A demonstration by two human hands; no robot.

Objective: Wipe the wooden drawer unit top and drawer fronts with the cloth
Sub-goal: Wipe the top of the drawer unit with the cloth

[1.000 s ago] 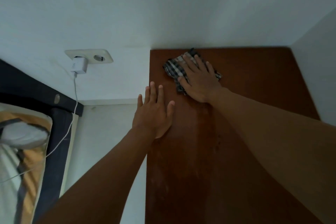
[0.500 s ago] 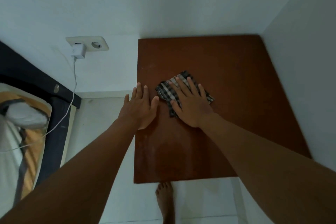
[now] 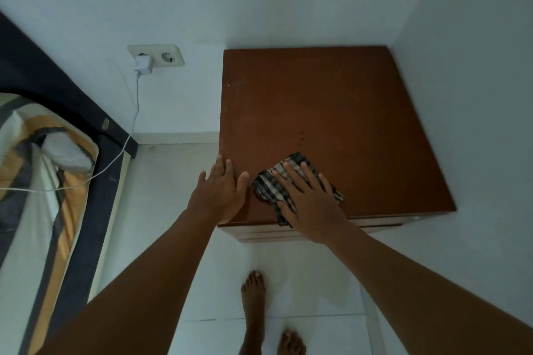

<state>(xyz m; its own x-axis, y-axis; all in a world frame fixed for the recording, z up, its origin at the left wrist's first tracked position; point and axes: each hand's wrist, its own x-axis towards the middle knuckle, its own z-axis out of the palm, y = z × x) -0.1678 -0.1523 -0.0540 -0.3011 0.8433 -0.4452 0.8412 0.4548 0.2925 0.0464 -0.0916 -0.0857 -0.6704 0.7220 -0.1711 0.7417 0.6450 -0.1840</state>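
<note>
The wooden drawer unit stands in the corner, its brown top seen from above and a thin strip of its drawer fronts showing below the front edge. A black-and-white checked cloth lies on the top near the front left. My right hand presses flat on the cloth, fingers spread. My left hand rests flat on the front left corner of the top, just left of the cloth, holding nothing.
White walls close in behind and to the right of the unit. A wall socket with a white charger and cable hangs at the left. A bed fills the left side. My bare feet stand on the white floor.
My right hand has dragged the cloth from the back of the top toward the front edge. My left hand slid back along the left edge to the front corner. The view has pulled back.
</note>
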